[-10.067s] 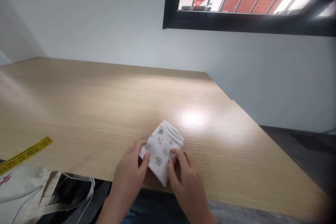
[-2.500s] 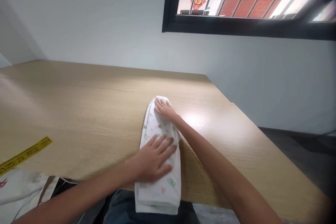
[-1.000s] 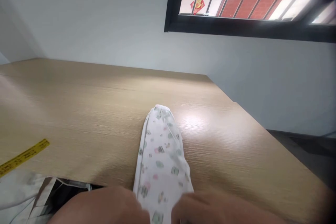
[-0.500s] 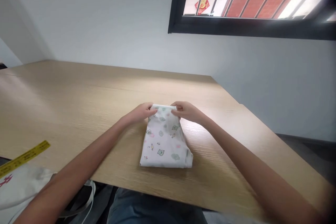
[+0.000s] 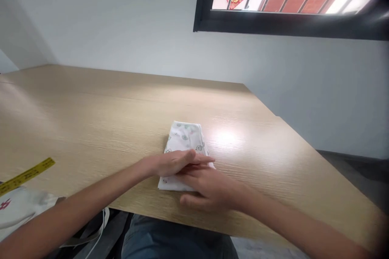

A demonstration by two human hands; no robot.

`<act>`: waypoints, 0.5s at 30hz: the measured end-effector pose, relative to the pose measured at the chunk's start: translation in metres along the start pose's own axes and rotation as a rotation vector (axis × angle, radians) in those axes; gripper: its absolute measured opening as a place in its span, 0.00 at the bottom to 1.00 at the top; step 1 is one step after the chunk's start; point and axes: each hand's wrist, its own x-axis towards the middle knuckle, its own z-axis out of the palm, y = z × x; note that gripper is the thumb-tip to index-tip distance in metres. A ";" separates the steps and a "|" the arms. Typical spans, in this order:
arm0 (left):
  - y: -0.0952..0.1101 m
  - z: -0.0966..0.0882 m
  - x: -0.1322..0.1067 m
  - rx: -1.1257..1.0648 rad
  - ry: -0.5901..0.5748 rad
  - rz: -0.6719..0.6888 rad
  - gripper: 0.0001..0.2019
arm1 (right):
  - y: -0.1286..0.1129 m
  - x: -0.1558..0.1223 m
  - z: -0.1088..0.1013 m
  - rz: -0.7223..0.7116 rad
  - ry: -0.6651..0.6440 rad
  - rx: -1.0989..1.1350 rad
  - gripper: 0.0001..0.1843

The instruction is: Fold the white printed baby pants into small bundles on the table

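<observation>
- Fingers (image 5: 204, 159) of both hands on the cloth (image 5: 183, 136); cloth on the desk (image 5: 106, 121), its far end beyond them.
- Strip (image 5: 28, 175) well left of the fingers, on the desk.
- Bag (image 5: 21, 205) left, nearer the person.
- Window (image 5: 273, 22) beyond, rightward.

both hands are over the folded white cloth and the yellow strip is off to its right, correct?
Not quite: the head view shows the yellow strip off to the left of the cloth. The left hand and right hand are over it.
</observation>
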 end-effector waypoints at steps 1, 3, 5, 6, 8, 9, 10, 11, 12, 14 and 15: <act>-0.008 0.001 0.007 0.100 -0.033 0.026 0.27 | -0.007 -0.003 0.005 -0.008 -0.017 0.003 0.30; -0.030 -0.005 0.024 0.324 0.019 0.019 0.23 | -0.015 -0.006 0.011 -0.010 -0.037 0.020 0.35; -0.053 -0.018 0.041 0.464 0.137 -0.054 0.21 | -0.018 -0.007 0.014 0.008 -0.073 0.062 0.38; -0.062 -0.026 0.048 0.498 0.189 -0.094 0.22 | -0.018 -0.008 0.015 0.015 -0.083 0.085 0.41; -0.074 -0.039 0.055 0.538 0.259 -0.152 0.22 | -0.018 -0.008 0.014 0.021 -0.109 0.141 0.49; -0.076 -0.044 0.055 0.531 0.279 -0.168 0.22 | -0.016 -0.008 0.012 0.027 -0.129 0.183 0.52; -0.075 -0.047 0.052 0.530 0.303 -0.184 0.22 | -0.015 -0.009 0.008 0.042 -0.151 0.237 0.53; -0.073 -0.049 0.046 0.527 0.331 -0.200 0.22 | -0.012 -0.010 0.003 0.066 -0.168 0.299 0.52; -0.068 -0.049 0.039 0.522 0.360 -0.212 0.23 | -0.008 -0.011 -0.003 0.087 -0.166 0.362 0.48; -0.054 -0.045 0.019 0.501 0.405 -0.220 0.24 | 0.001 -0.014 -0.016 0.102 -0.072 0.451 0.34; -0.045 -0.040 0.008 0.481 0.415 -0.214 0.24 | 0.006 -0.016 -0.022 0.098 0.002 0.457 0.27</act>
